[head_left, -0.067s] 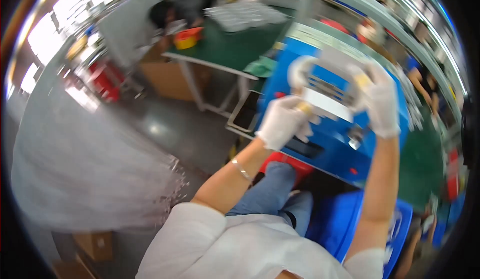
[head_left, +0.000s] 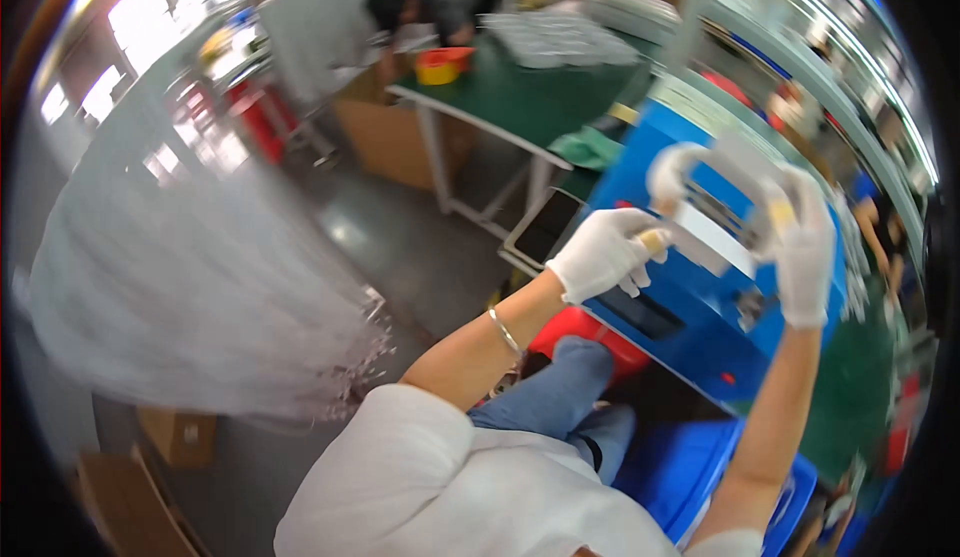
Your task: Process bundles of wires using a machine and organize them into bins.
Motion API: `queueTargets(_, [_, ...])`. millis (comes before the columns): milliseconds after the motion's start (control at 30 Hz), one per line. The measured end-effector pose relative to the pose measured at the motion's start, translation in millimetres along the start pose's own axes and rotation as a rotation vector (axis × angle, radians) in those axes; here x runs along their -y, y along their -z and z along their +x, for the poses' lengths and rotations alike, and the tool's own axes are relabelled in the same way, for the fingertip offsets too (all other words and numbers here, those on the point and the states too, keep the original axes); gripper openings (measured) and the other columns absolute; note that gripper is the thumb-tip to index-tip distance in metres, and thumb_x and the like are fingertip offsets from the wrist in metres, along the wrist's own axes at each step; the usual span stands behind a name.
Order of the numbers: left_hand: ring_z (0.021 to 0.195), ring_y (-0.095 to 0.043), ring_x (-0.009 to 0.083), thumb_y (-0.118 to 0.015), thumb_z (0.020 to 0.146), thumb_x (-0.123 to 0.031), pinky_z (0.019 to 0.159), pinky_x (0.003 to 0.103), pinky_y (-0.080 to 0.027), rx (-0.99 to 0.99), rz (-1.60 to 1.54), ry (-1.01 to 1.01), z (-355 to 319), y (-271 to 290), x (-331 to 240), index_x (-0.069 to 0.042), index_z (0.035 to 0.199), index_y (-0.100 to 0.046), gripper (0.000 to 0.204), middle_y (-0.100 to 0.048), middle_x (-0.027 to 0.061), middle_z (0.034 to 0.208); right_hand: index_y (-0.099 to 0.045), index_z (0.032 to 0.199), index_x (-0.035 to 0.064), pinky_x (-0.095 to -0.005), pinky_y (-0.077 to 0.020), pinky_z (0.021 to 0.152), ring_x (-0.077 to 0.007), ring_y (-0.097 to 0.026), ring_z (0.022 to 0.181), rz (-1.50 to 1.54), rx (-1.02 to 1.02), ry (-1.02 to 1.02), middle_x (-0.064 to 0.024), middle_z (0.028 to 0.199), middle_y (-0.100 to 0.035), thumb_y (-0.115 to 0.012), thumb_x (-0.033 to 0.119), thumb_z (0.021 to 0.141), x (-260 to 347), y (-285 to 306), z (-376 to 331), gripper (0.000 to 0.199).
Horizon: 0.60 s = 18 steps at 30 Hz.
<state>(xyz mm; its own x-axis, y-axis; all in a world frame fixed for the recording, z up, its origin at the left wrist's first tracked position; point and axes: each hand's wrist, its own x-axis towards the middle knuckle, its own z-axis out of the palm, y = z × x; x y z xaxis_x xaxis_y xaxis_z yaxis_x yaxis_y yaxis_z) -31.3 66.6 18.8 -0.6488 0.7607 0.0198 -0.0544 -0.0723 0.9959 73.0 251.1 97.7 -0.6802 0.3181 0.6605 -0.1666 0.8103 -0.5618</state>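
White, probably handling light and stiff, calling for holding by the ends; showing as a flat strip over the blue machine. Apparently pinching one end with the left hand; cupping the right hand near the other, blurring too much to tell its grip.

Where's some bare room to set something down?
On the green table, between the yellow-orange container, the pale plastic packs and the green cloth. It's crowded over the blue machine, where the left hand and right hand flank a white strip.
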Motion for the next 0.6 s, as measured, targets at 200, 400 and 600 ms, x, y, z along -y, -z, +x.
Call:
queueTargets(200, [0.073, -0.060, 0.0140, -0.066, 0.080, -0.006, 0.067, 0.027, -0.052, -1.365, 0.658, -0.864, -63, 174, -14, -0.005, 0.108, -0.061, 0.029, -0.060, 0.0069, 0.093, -0.053, 0.123, -0.0005, -0.0301, -0.0357, 0.102, -0.0177, -0.050, 0.115, 0.057, -0.043, -0.029, -0.0086, 0.123, -0.055, -0.050, 0.009, 0.094, 1, 10, -27, 0.031])
queueTargets(400, [0.080, -0.064, 0.0341, -0.068, 0.078, -0.020, 0.076, 0.043, -0.050, -2.218, 1.401, -0.492, -141, 305, -52, -0.002, 0.112, -0.061, 0.039, -0.063, 0.0222, 0.100, -0.051, 0.125, -0.0017, -0.0308, -0.0375, 0.101, -0.0172, -0.051, 0.115, 0.189, 0.023, -0.017, -0.0086, 0.122, -0.055, -0.045, -0.005, 0.089, 14, 12, -33, 0.036])
queueTargets(600, [0.088, -0.064, 0.0343, -0.059, 0.081, -0.024, 0.080, 0.044, -0.048, -1.910, 1.139, -0.075, -165, 307, -73, -0.004, 0.101, -0.067, 0.030, -0.067, 0.0196, 0.090, -0.051, 0.126, -0.0006, -0.0322, -0.0357, 0.104, -0.0199, -0.051, 0.117, 0.221, -0.009, -0.041, -0.0102, 0.124, -0.054, -0.034, -0.008, 0.063, 10, 16, -37, 0.065])
